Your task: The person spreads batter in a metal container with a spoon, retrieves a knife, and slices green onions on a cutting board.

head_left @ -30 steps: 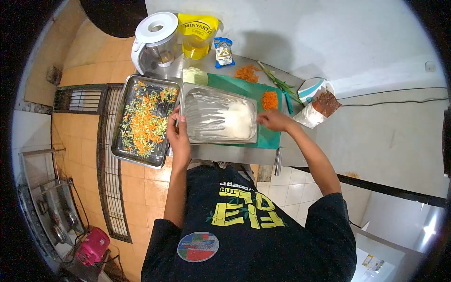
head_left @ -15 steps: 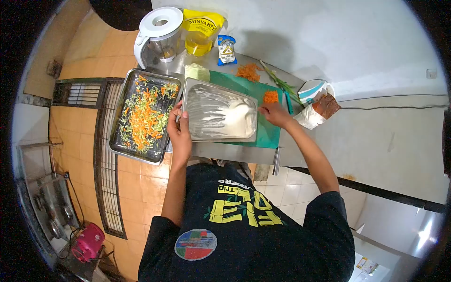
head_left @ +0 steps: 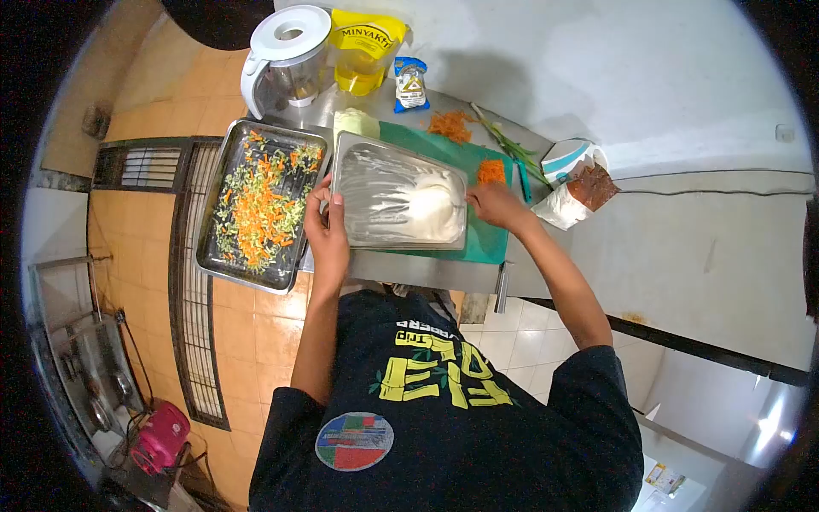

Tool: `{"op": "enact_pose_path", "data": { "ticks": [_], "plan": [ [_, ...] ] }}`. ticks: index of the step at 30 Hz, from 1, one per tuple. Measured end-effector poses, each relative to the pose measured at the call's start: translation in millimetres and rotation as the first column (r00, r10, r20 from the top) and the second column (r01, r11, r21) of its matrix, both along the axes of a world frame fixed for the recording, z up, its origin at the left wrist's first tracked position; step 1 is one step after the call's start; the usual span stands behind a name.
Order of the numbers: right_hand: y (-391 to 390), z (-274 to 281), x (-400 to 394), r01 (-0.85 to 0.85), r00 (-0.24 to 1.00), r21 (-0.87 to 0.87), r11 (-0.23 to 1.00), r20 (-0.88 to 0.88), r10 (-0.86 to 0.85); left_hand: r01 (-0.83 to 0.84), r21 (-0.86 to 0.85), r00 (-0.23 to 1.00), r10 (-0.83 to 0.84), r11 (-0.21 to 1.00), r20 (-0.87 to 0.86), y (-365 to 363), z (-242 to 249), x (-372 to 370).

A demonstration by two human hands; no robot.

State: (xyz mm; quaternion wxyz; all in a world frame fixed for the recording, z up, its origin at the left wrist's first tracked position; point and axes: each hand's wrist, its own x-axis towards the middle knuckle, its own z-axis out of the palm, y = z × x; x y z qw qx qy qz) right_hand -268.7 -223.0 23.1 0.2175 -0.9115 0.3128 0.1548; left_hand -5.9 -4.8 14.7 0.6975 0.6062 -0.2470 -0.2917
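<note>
A rectangular metal pan (head_left: 358,224) with creamy white batter (head_left: 431,205) gathered towards its right end rests over a green cutting board (head_left: 492,245). My left hand (head_left: 328,229) grips the pan's left edge, thumb on the rim. At the pan's right edge my right hand (head_left: 499,207) is closed, fingertips just over the rim by the batter; whatever it pinches is hidden. Left of the pan, a dark baking tray (head_left: 223,256) holds shredded orange and pale green vegetables (head_left: 260,213). Grated carrot (head_left: 491,171) lies on the board just behind my right hand.
Along the wall stand a blender jug (head_left: 292,64), a yellow oil pouch (head_left: 358,51) and a small blue-white packet (head_left: 410,85). Cabbage (head_left: 357,124), more grated carrot (head_left: 450,127), spring onions (head_left: 508,145) and an opened foil bag (head_left: 580,192) lie behind the pan. A metal handle (head_left: 502,288) juts over the counter's front edge.
My right hand has shifted slightly left over the pan's rim, and the batter near it has changed shape. My left hand keeps its hold. The whole view has shifted slightly.
</note>
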Motion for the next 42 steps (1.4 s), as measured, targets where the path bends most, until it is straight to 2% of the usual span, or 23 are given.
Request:
{"op": "enact_pose_path", "data": {
  "ticks": [2,5,8,11,14,17,20,23,26,29,32,35,38,41,42],
  "plan": [
    [-6,0,-2,-0.121,0.982,0.176,0.977,-0.121,0.144,-0.009,-0.005,1.000,0.009,1.000,-0.024,1,-5,1],
    [-3,-2,6,0.079,0.996,0.097,0.992,0.037,-0.083,0.008,0.000,1.000,-0.008,1.000,-0.015,-2,4,-1],
    [-4,-3,5,0.004,0.994,-0.090,0.996,-0.106,-0.013,0.001,0.009,1.000,-0.001,1.000,-0.027,-2,-1,-1],
    [9,6,14,-0.197,0.958,0.073,0.978,-0.195,0.208,-0.004,-0.007,1.000,0.004,1.000,0.007,-3,-10,0],
    [5,-3,14,-0.001,0.997,-0.090,0.996,0.072,0.008,0.011,-0.036,0.999,-0.013,0.999,-0.037,-5,11,-3],
    [12,18,14,-0.079,0.989,-0.217,0.973,-0.138,0.050,-0.001,-0.022,0.999,0.000,1.000,-0.036,-2,8,-3],
    [43,15,12,-0.194,0.962,-0.251,0.948,-0.235,0.135,-0.033,-0.005,0.999,0.033,0.999,0.003,-3,7,-3],
    [17,-39,-15,-0.169,0.984,-0.404,0.899,-0.011,0.180,0.020,-0.007,0.999,-0.020,1.000,0.047,-3,15,-3],
    [15,-20,-7,-0.015,0.997,-0.392,0.920,0.064,0.043,-0.006,0.004,0.992,0.006,1.000,0.128,-5,12,-8],
    [49,-1,-4,-0.125,0.978,-0.296,0.947,-0.195,0.068,-0.058,-0.066,0.997,0.061,0.996,0.046,-6,2,-10],
    [61,5,6,-0.021,0.995,-0.333,0.943,-0.098,-0.012,-0.040,-0.040,0.998,0.042,0.998,0.038,-5,6,-10],
    [24,-18,5,0.065,0.996,-0.340,0.938,0.080,-0.040,-0.005,0.030,0.992,0.001,1.000,0.128,-2,13,-12],
    [35,-24,-8,-0.001,1.000,-0.382,0.924,0.014,0.007,-0.049,-0.013,0.998,0.050,0.999,0.044,-2,6,-15],
    [74,1,-3,-0.064,0.997,-0.359,0.931,-0.072,0.041,-0.074,-0.043,0.997,0.074,0.996,-0.014,-3,7,-13],
    [71,2,3,-0.038,0.999,-0.387,0.921,-0.032,0.028,-0.062,-0.050,0.998,0.061,0.997,-0.026,-3,6,-13]
  ]
}}
